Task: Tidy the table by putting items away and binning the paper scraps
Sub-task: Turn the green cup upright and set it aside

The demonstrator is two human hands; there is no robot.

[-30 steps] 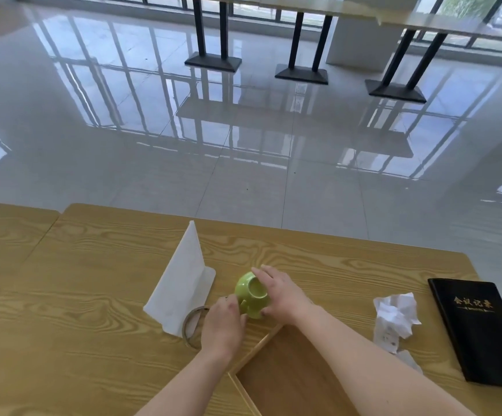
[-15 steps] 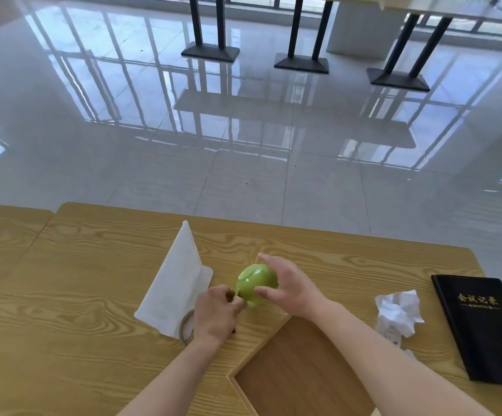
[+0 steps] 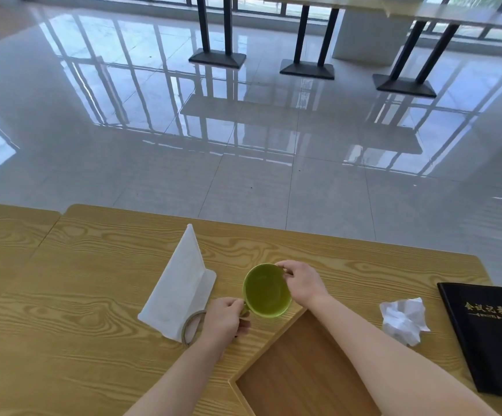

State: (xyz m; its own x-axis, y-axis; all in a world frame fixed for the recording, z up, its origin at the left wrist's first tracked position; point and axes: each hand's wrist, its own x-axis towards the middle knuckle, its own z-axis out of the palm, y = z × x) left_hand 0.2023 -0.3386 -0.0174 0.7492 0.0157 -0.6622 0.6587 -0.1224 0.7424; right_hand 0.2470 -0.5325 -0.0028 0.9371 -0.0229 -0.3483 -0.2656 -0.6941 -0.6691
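Observation:
A green cup (image 3: 267, 291) stands upright with its mouth up, near the middle of the wooden table (image 3: 93, 295). My left hand (image 3: 225, 320) grips its handle on the left side. My right hand (image 3: 302, 282) pinches the rim at the upper right. A crumpled white paper scrap (image 3: 404, 319) lies to the right. A folded white paper card (image 3: 180, 288) stands to the left of the cup. A ring of tape (image 3: 191, 325) lies by the card's near corner, partly under my left hand.
A wooden tray (image 3: 303, 379) sits just in front of the cup, under my right forearm. A black notebook (image 3: 488, 334) with gold lettering lies at the table's right edge. Beyond the table's far edge is a glossy tiled floor with other table legs.
The cup was lying on its side and tilted between my hands; it now stands upright, mouth up. My right hand moved from its body to its rim.

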